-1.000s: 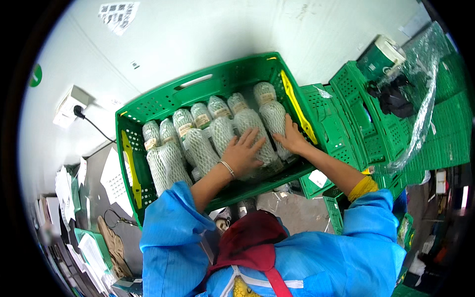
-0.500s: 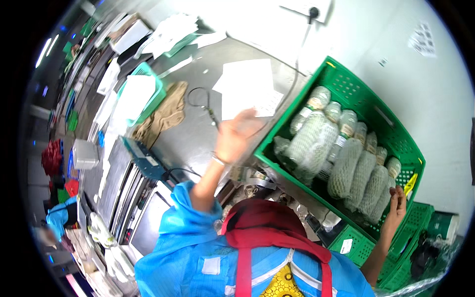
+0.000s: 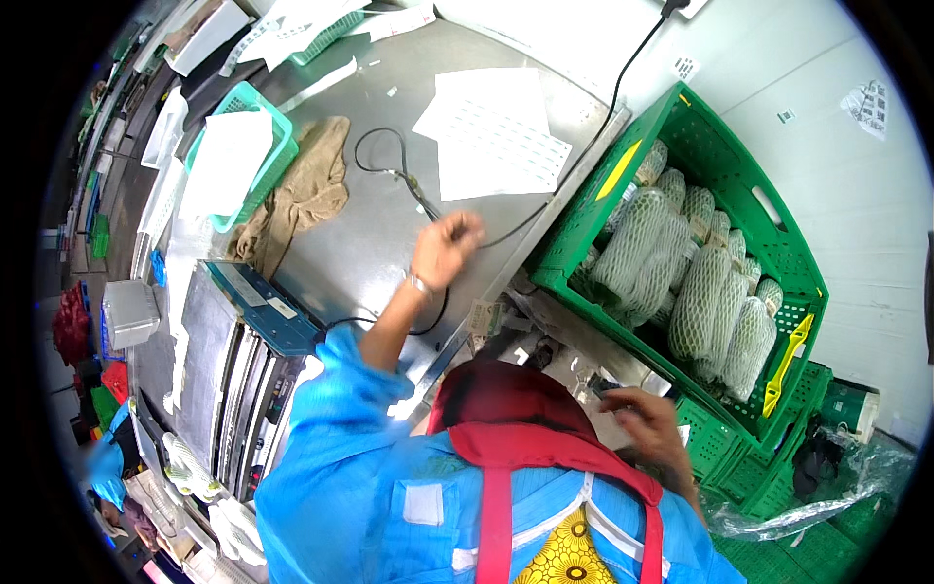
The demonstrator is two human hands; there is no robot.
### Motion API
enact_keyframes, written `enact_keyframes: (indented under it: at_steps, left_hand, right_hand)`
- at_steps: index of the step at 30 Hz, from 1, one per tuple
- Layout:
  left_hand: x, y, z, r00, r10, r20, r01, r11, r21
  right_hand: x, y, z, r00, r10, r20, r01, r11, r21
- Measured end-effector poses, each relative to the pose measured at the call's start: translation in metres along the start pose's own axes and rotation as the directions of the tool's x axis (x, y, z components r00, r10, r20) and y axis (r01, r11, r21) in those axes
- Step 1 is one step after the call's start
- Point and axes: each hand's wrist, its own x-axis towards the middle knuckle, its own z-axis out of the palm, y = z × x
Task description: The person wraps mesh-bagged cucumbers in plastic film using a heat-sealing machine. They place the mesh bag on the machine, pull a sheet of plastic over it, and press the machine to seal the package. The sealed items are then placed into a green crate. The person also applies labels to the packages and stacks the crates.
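Observation:
My left hand (image 3: 448, 251) is raised over the steel table (image 3: 394, 92), fingers curled in, beside a black cable (image 3: 402, 161). Whether anything lies in those fingers is hidden. Close to my body, left of the green crate's near corner, my right hand (image 3: 650, 424) hangs with fingers loosely bent and apart. Nothing shows in it. The green crate (image 3: 608, 329) stands at the right, holding several long bundles in white mesh sleeves (image 3: 702, 302). A yellow strip (image 3: 788, 365) sits at its right inner side. Printed paper sheets (image 3: 491, 131) lie flat on the table.
A brown cloth (image 3: 309, 190) lies beside a mint basket (image 3: 284, 146) with paper on it. A blue-edged flat machine (image 3: 263, 310) stands left. More green crates (image 3: 705, 438) are stacked below at the right, near crumpled clear plastic (image 3: 808, 516). A white wall (image 3: 778, 68) rises behind.
My right hand has left the crate's right edge and come in toward my body. The left hand's fingers have curled in, and it sits slightly lower left. The whole view has shifted.

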Motion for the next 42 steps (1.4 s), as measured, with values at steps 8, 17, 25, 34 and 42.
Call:
enact_keyframes:
  at_steps: [8,17,25,34,42]
  left_hand:
    - [-0.187,0.014,0.031,0.944,-0.322,-0.068,0.297,0.922,-0.247]
    - [-0.226,0.0,0.044,0.872,-0.447,-0.201,0.26,0.77,-0.583]
    - [-0.17,0.037,0.068,0.994,-0.095,-0.057,0.038,0.773,-0.633]
    - [-0.113,0.103,0.09,0.943,0.296,-0.151,-0.329,0.767,-0.551]
    - [-0.099,0.124,0.099,0.863,0.503,-0.047,-0.499,0.835,-0.231]
  right_hand:
    - [0.192,0.102,0.096,0.994,-0.107,0.018,0.107,0.994,-0.021]
    - [0.207,0.101,0.105,0.925,-0.126,0.359,0.008,0.95,0.313]
    - [0.105,-0.001,0.066,0.953,-0.283,0.104,0.205,0.862,0.464]
    - [0.057,-0.023,0.042,0.901,-0.324,-0.289,0.412,0.849,0.332]
    - [0.031,-0.021,0.016,0.951,-0.173,-0.258,0.265,0.885,0.382]
